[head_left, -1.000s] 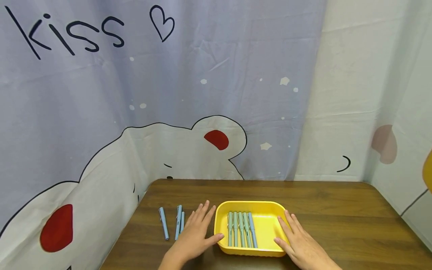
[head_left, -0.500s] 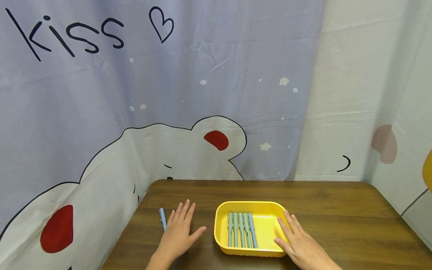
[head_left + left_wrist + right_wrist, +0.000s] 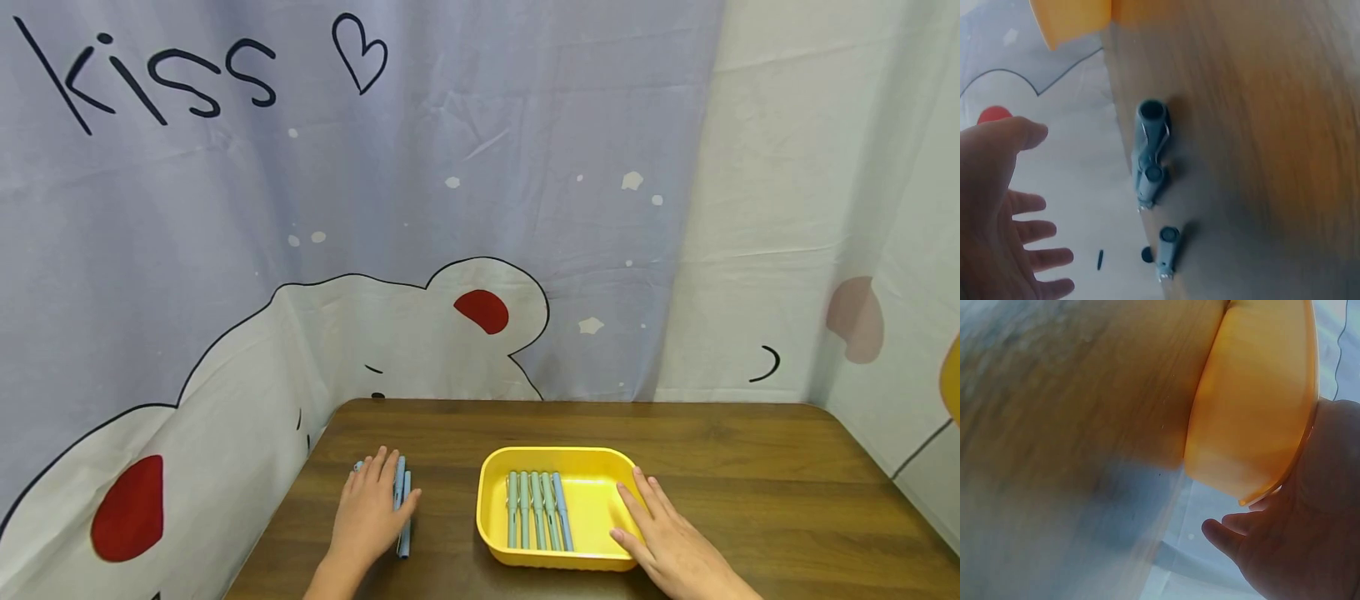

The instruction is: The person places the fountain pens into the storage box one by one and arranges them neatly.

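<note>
My left hand (image 3: 367,512) hovers over the blue pens at the left of the table, fingers extended and nothing held. Two of these pens (image 3: 406,517) show side by side between its index finger and thumb. A third blue pen (image 3: 357,466) is mostly hidden beneath the hand, with only its tip showing. The left wrist view has all three pens (image 3: 1168,250) lying apart from the palm. At the yellow tray (image 3: 596,508), my right hand (image 3: 670,537) rests on the right rim, its thumb and index finger reaching over the edge. Several green pens (image 3: 524,510) and one blue pen (image 3: 562,512) lie inside in a row.
The brown wooden table (image 3: 750,475) extends behind and to the right of the tray. A printed curtain (image 3: 570,208) hangs along its back edge and both sides.
My left hand has moved left, away from the tray's left rim, to above the blue pens on the table. My right hand has stayed on the tray's right rim.
</note>
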Demonstrator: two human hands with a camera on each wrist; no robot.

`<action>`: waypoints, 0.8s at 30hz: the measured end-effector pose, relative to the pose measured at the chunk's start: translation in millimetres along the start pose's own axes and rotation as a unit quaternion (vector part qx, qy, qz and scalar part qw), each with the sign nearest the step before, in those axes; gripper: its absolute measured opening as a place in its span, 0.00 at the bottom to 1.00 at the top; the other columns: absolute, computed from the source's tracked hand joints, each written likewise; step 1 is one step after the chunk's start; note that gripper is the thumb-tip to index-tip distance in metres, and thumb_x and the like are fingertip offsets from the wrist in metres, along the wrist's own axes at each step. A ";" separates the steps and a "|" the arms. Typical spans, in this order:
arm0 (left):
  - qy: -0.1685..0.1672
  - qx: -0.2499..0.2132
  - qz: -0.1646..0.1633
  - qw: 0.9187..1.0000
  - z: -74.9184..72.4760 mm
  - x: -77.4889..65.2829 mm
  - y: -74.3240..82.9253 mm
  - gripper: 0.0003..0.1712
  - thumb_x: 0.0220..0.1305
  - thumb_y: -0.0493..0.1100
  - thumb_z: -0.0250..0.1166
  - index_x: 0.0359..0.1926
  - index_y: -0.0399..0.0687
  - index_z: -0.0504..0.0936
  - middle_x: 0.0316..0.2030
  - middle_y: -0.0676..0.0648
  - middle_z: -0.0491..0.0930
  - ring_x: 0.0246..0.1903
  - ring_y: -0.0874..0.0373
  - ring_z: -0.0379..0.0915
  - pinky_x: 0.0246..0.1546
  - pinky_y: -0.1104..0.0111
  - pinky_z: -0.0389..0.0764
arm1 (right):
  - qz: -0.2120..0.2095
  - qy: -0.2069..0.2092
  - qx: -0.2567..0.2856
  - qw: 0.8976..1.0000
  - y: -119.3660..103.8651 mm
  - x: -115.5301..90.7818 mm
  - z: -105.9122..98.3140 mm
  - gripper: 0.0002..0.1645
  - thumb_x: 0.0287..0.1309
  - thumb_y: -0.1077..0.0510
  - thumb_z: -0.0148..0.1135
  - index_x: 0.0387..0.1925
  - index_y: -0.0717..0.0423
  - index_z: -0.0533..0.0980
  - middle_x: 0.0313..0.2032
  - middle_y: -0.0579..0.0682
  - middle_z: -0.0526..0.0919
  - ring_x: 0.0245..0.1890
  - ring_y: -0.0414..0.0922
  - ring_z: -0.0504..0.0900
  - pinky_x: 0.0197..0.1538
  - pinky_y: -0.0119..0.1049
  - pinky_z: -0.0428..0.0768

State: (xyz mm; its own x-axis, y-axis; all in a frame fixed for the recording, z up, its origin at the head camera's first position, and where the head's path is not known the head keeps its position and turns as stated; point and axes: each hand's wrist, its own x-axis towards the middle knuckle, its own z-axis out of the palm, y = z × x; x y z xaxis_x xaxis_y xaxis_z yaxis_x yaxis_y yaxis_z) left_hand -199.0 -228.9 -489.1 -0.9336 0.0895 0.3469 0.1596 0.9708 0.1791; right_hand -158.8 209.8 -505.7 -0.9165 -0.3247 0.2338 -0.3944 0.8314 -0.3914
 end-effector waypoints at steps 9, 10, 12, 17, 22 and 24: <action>0.000 0.000 -0.075 0.997 -2.0 6.2 -16.2 0.45 0.67 0.59 0.65 0.73 0.35 0.64 0.70 0.28 0.65 0.67 0.27 0.61 0.64 0.30 0.60 | 0.002 -0.007 -0.002 1.000 0.2 0.7 -1.2 0.39 0.74 0.38 0.51 0.73 0.60 0.65 0.77 0.65 0.52 0.75 0.67 0.56 0.66 0.63 0.69; -0.002 -0.001 -0.081 0.997 -1.5 6.6 -17.8 0.45 0.67 0.59 0.65 0.73 0.34 0.64 0.70 0.28 0.64 0.67 0.27 0.60 0.64 0.30 0.60 | 0.002 -0.007 -0.002 1.000 0.2 0.9 -1.4 0.39 0.74 0.38 0.51 0.73 0.60 0.66 0.77 0.65 0.53 0.75 0.67 0.56 0.66 0.63 0.69; -0.005 -0.001 -0.091 0.996 -0.7 7.1 -20.6 0.45 0.66 0.58 0.65 0.73 0.33 0.64 0.70 0.27 0.63 0.67 0.26 0.60 0.64 0.30 0.60 | 0.003 -0.009 -0.003 1.000 0.4 1.2 -1.9 0.39 0.74 0.37 0.51 0.73 0.60 0.66 0.77 0.65 0.53 0.75 0.67 0.56 0.66 0.63 0.68; -0.012 0.001 -0.105 0.994 2.1 8.1 -27.0 0.45 0.66 0.57 0.66 0.72 0.31 0.63 0.70 0.25 0.63 0.64 0.26 0.64 0.60 0.32 0.66 | 0.007 -0.015 -0.003 1.000 0.8 1.3 -2.7 0.40 0.74 0.37 0.50 0.73 0.60 0.66 0.77 0.65 0.52 0.75 0.67 0.55 0.66 0.63 0.68; -0.033 0.001 -0.119 0.992 3.6 6.1 -33.6 0.47 0.66 0.56 0.66 0.72 0.28 0.62 0.68 0.24 0.65 0.59 0.26 0.67 0.53 0.35 0.74 | 0.008 -0.015 0.000 1.000 0.8 0.8 -2.3 0.40 0.74 0.36 0.50 0.73 0.59 0.66 0.78 0.65 0.52 0.75 0.68 0.55 0.65 0.64 0.69; -0.044 0.002 -0.124 0.991 5.0 5.6 -36.7 0.47 0.66 0.57 0.65 0.72 0.28 0.62 0.67 0.24 0.65 0.59 0.26 0.67 0.50 0.36 0.75 | 0.007 -0.016 0.002 1.000 0.7 0.3 -1.9 0.40 0.74 0.36 0.49 0.73 0.59 0.65 0.78 0.65 0.52 0.75 0.68 0.55 0.65 0.64 0.69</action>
State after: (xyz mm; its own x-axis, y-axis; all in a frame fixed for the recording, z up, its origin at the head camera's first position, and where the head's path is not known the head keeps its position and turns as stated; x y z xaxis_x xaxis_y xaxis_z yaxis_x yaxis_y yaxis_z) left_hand -211.7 -262.9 -498.3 -0.9685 -0.1335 0.2103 -0.0802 0.9663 0.2444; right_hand -159.3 211.2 -504.2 -0.9234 -0.3274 0.2004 -0.3821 0.8341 -0.3979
